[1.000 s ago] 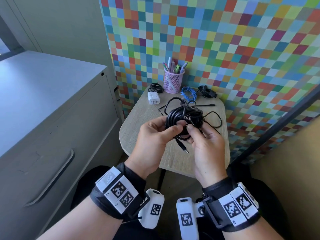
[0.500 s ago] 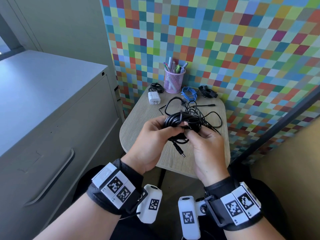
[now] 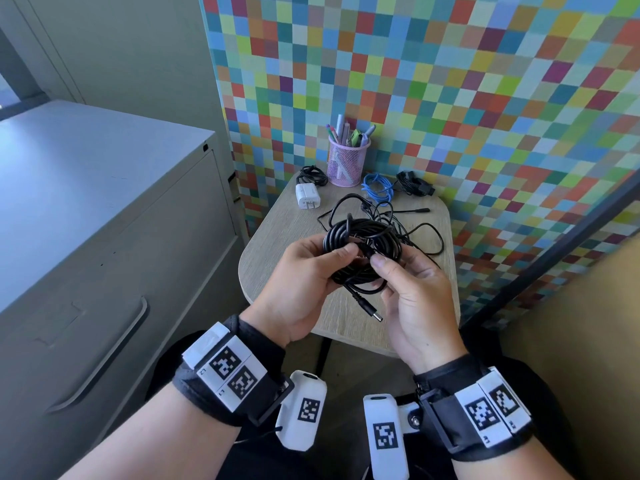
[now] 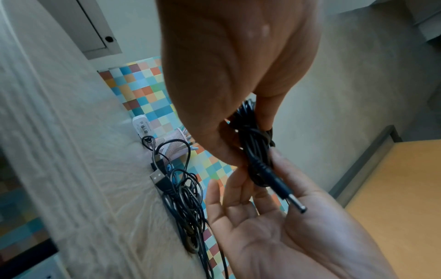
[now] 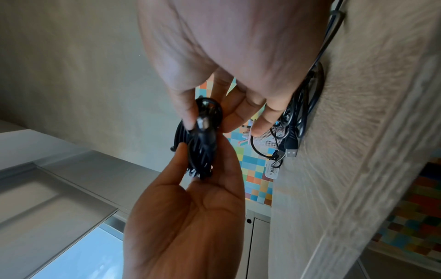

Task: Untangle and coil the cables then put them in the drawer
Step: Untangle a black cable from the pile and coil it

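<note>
Both hands hold a coiled black cable above the small wooden table. My left hand grips the coil's left side between thumb and fingers. My right hand pinches a strand at the coil's middle with thumb and forefinger. The cable's barrel plug dangles free below the coil. A loose tangle of thin black cables with a USB plug lies on the table behind the coil. The grey cabinet's drawer at the left is closed.
At the table's back stand a pink mesh pen cup, a white charger, a small black cable bundle, a blue cable coil and another black bundle. A checkered wall panel rises behind.
The coil has turned and lifted a little in both hands. My right thumb and forefinger shifted onto a strand at its middle, and the barrel plug now hangs lower to the right.
</note>
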Available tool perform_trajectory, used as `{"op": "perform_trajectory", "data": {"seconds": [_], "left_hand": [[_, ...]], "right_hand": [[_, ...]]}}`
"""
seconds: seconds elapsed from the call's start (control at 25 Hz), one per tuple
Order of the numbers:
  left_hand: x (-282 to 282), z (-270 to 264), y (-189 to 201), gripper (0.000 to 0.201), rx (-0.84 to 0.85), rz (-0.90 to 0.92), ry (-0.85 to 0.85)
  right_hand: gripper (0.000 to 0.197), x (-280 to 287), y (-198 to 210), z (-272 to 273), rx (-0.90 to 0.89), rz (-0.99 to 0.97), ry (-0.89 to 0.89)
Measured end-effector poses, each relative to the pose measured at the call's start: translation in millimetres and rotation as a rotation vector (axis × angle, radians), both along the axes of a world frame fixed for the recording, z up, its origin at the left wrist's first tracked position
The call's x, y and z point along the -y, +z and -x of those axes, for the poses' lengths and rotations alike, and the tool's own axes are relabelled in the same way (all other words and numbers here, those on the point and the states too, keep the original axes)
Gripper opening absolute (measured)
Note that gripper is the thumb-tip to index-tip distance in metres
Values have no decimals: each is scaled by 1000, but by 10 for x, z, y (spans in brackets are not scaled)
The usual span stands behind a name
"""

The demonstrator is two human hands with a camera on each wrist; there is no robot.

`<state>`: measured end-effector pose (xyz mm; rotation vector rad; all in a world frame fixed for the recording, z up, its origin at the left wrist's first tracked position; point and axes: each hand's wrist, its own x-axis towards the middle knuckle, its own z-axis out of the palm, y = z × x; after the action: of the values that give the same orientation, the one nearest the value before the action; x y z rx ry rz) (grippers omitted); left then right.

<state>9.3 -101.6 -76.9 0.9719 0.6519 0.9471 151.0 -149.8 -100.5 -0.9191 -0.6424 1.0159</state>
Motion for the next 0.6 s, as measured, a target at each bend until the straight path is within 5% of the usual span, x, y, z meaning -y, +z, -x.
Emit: {"op": "perform_trajectory", "data": {"seconds": [0.12, 0.6], "left_hand": [[-14, 27, -31, 22, 48, -27, 18], [-68, 95, -93, 30, 278, -4, -9]], "right_hand": [[30, -10, 15, -26, 17, 13, 28], [23, -26, 122, 22, 5, 10, 91]]}}
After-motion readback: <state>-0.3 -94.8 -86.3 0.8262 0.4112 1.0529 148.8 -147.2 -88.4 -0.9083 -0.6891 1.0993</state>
